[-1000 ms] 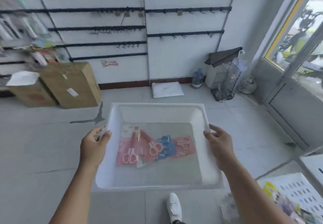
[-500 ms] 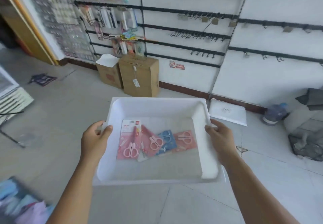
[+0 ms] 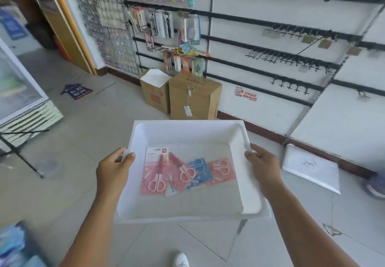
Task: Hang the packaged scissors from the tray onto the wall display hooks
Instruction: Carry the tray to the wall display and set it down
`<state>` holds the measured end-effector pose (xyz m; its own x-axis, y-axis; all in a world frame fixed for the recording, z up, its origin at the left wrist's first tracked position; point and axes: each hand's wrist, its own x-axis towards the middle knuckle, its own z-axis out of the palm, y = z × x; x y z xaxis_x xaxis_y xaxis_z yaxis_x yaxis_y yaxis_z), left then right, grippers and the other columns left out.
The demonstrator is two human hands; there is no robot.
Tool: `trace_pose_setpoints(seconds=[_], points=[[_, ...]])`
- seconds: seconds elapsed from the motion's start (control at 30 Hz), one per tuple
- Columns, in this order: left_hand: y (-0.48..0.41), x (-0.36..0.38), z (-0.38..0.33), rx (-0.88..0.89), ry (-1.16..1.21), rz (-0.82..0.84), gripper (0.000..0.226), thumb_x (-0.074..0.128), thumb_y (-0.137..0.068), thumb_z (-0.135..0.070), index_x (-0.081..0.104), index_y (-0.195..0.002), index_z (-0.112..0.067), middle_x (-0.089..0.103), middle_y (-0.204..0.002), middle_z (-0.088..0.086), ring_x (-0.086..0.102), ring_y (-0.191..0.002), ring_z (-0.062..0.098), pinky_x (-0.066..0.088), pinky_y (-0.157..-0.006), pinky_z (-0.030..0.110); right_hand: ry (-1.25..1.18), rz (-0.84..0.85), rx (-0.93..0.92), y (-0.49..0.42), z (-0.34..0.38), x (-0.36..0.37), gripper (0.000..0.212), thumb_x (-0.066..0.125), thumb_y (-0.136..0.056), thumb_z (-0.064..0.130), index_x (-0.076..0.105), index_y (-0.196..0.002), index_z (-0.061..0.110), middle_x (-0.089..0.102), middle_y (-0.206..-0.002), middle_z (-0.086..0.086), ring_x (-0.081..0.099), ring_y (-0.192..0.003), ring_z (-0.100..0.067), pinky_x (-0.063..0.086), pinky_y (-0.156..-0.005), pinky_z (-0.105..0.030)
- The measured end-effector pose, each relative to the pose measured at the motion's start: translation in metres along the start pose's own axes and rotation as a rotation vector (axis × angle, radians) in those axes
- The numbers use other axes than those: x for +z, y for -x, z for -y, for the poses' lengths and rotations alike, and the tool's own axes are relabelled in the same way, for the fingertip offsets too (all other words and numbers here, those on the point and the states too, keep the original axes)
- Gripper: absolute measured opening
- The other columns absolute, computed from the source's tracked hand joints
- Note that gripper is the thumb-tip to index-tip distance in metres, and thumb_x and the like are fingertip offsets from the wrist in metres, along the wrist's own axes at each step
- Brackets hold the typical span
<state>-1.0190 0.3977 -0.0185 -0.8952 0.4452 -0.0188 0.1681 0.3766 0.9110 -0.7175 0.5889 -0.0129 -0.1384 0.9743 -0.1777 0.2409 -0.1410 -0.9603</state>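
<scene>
I carry a white plastic tray [image 3: 187, 129] in front of me at waist height. My left hand [image 3: 113, 170] grips its left rim and my right hand [image 3: 263, 165] grips its right rim. Several packaged scissors lie overlapping on the tray floor: a pink pack [image 3: 155, 173] at the left, another pink pack [image 3: 183, 172] beside it, a blue pack [image 3: 200, 168] and a pink pack [image 3: 221, 167] at the right. The wall display hooks [image 3: 291, 58] sit on black rails across the white wall ahead, many of them bare.
Two cardboard boxes [image 3: 193, 98] stand on the floor against the wall under hanging merchandise [image 3: 164, 25]. A white flat package [image 3: 310, 167] leans at the wall's base to the right. A glass-door cabinet [image 3: 18, 91] stands at the left. My white shoe [image 3: 181, 259] shows below.
My view has swung left along the wall; the stocked hooks, the boxes and the cabinet have come into view. Both hands keep the same grip on the tray.
</scene>
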Motion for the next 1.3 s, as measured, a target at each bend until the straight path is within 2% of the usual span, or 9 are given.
trace_pose_setpoints(seconds=[0.23, 0.53, 0.67, 0.77, 0.83, 0.97, 1.07, 1.17, 1.3], points=[[-0.144, 0.027, -0.027, -0.016, 0.016, -0.029, 0.042, 0.07, -0.087, -0.024, 0.067, -0.127, -0.012, 0.068, -0.098, 0.002, 0.062, -0.091, 0.024, 0.043, -0.076, 0.029, -0.026, 0.006, 0.068, -0.117, 0.038, 0.095, 0.037, 0.061, -0.093, 0.006, 0.069, -0.128, 0.018, 0.055, -0.079, -0.011, 0.049, -0.068, -0.021, 0.041, -0.063, -0.028], [-0.318, 0.119, -0.048, -0.057, 0.003, -0.067, 0.037, 0.074, -0.082, -0.026, 0.071, -0.117, -0.015, 0.07, -0.098, 0.004, 0.066, -0.094, 0.027, 0.048, -0.076, 0.033, -0.133, 0.059, 0.189, -0.297, 0.078, 0.183, 0.03, 0.061, -0.091, 0.002, 0.076, -0.11, 0.02, 0.072, -0.08, -0.006, 0.063, -0.063, -0.023, 0.052, -0.061, -0.026], [-0.395, 0.166, -0.071, -0.08, -0.012, -0.067, 0.038, 0.075, -0.082, -0.025, 0.07, -0.118, -0.013, 0.069, -0.095, 0.003, 0.066, -0.094, 0.028, 0.051, -0.081, 0.035, -0.133, 0.094, 0.207, -0.39, 0.104, 0.211, 0.031, 0.064, -0.088, 0.004, 0.077, -0.112, 0.018, 0.077, -0.089, -0.01, 0.068, -0.07, -0.026, 0.059, -0.069, -0.04], [-0.452, 0.195, -0.091, -0.083, -0.033, -0.055, 0.036, 0.073, -0.083, -0.025, 0.07, -0.117, -0.013, 0.069, -0.095, 0.004, 0.065, -0.091, 0.027, 0.051, -0.077, 0.034, -0.147, 0.138, 0.229, -0.448, 0.132, 0.23, 0.028, 0.062, -0.089, 0.003, 0.077, -0.107, 0.018, 0.077, -0.093, -0.01, 0.069, -0.068, -0.024, 0.055, -0.051, -0.026], [-0.489, 0.213, -0.1, -0.087, -0.043, -0.049, 0.035, 0.073, -0.084, -0.024, 0.07, -0.117, -0.013, 0.069, -0.097, 0.005, 0.064, -0.089, 0.026, 0.048, -0.075, 0.032, -0.133, 0.184, 0.232, -0.484, 0.147, 0.242, 0.026, 0.061, -0.09, 0.005, 0.077, -0.102, 0.022, 0.076, -0.098, -0.011, 0.068, -0.075, -0.026, 0.054, -0.058, -0.028], [-0.566, 0.251, -0.106, -0.111, -0.057, -0.022, 0.037, 0.074, -0.081, -0.027, 0.071, -0.116, -0.016, 0.07, -0.099, 0.002, 0.067, -0.097, 0.027, 0.054, -0.086, 0.039, -0.08, 0.225, 0.277, -0.55, 0.158, 0.269, 0.026, 0.061, -0.092, 0.01, 0.076, -0.099, 0.03, 0.075, -0.104, -0.011, 0.067, -0.086, -0.03, 0.054, -0.092, -0.05], [-0.626, 0.281, -0.107, -0.109, -0.058, 0.024, 0.037, 0.074, -0.082, -0.026, 0.07, -0.117, -0.016, 0.07, -0.101, 0.004, 0.066, -0.098, 0.027, 0.053, -0.089, 0.041, -0.072, 0.149, 0.3, -0.594, 0.163, 0.298, 0.03, 0.06, -0.091, 0.005, 0.074, -0.102, 0.029, 0.074, -0.102, -0.012, 0.067, -0.085, -0.029, 0.054, -0.091, -0.05], [-0.688, 0.313, -0.109, -0.07, -0.048, 0.084, 0.033, 0.073, -0.083, -0.023, 0.07, -0.114, -0.015, 0.069, -0.098, 0.004, 0.065, -0.096, 0.027, 0.051, -0.083, 0.037, -0.091, 0.012, 0.285, -0.632, 0.166, 0.336, 0.032, 0.061, -0.091, 0.002, 0.073, -0.112, 0.022, 0.073, -0.085, -0.008, 0.065, -0.069, -0.025, 0.054, -0.067, -0.032], [-0.77, 0.351, -0.124, -0.024, -0.074, 0.171, 0.031, 0.071, -0.085, -0.023, 0.07, -0.114, -0.015, 0.068, -0.1, 0.005, 0.064, -0.094, 0.026, 0.046, -0.075, 0.032, -0.062, -0.154, 0.278, -0.676, 0.175, 0.38, 0.032, 0.064, -0.09, 0.006, 0.072, -0.117, 0.02, 0.072, -0.078, -0.004, 0.064, -0.065, -0.025, 0.053, -0.066, -0.032]])
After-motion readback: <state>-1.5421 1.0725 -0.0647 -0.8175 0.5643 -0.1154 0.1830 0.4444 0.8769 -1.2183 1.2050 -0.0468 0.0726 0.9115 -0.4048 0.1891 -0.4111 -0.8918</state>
